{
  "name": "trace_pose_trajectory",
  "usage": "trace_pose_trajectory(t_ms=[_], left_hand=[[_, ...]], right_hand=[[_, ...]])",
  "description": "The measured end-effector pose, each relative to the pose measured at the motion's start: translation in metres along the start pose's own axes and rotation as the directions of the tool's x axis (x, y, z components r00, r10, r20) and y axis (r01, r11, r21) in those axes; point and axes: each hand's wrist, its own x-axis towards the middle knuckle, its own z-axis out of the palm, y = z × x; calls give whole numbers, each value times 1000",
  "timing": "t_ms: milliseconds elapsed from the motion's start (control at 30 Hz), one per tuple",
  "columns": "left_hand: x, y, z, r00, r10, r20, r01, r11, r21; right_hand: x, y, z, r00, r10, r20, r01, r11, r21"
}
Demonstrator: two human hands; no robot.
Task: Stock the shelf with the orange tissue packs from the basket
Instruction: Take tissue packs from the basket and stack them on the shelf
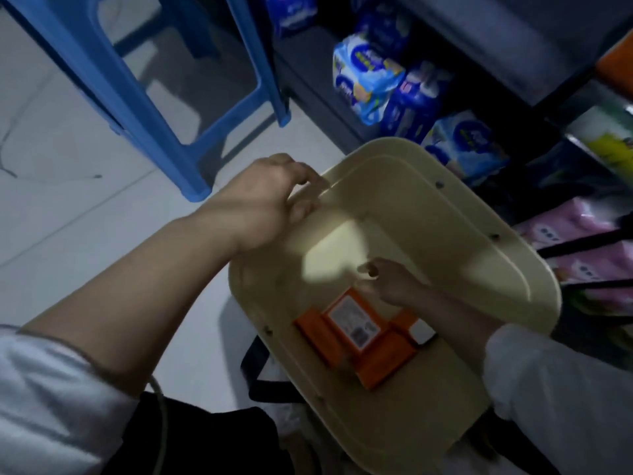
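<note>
L hand (270,197) grips basket (534,269), R hand (390,279) inside

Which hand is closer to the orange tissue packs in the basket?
Right. The right hand is inside the basket, just beside the orange tissue packs. The left hand holds the basket's rim, up and away from them.

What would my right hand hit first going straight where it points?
Likely the right hand meets the bare inner wall of the basket, below the left hand; the orange tissue packs lie off that line. Depth is unclear.
</note>
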Motion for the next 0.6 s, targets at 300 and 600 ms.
trace_pose_trajectory(t_ms=[300,600], left_hand=[[-6,-22,17,997,8,79,-6,1000,-29],[-5,-26,21,996,1,90,3,999,-53]], right_hand=[[46,42,77,986,150,76,-150,989,-7],[43,23,50,997,62,43,-74,918,391]])
